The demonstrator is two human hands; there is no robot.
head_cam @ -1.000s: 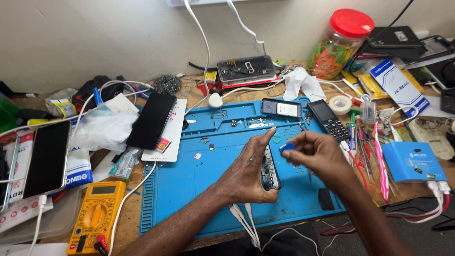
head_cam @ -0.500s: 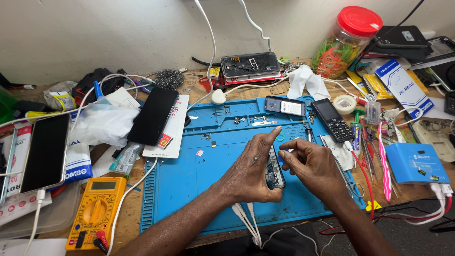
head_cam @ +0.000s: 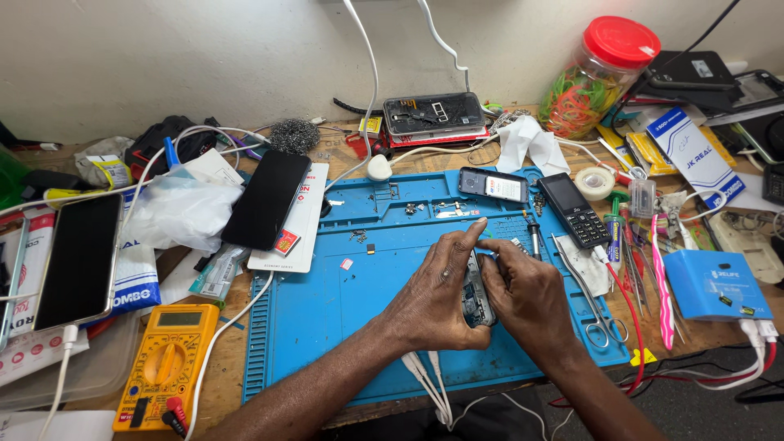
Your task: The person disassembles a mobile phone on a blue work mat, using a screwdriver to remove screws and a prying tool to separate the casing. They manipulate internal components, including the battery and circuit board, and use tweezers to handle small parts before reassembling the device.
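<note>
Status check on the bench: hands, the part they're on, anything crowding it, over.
Left hand and right hand both clamped on the small opened phone body. Held over the blue mat. Scissors and white cables lie close by.

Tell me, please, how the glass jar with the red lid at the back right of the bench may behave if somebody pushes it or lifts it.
The jar stands upright on a wide base, so a push would probably slide it, not tip it. Its fill looks like rubber bands, so it is likely light. The smooth clear wall could be slippery, and breakable if it is glass.

Multimeter (head_cam: 167, 363) left of mat (head_cam: 327, 302); jar (head_cam: 600, 77) behind.
</note>
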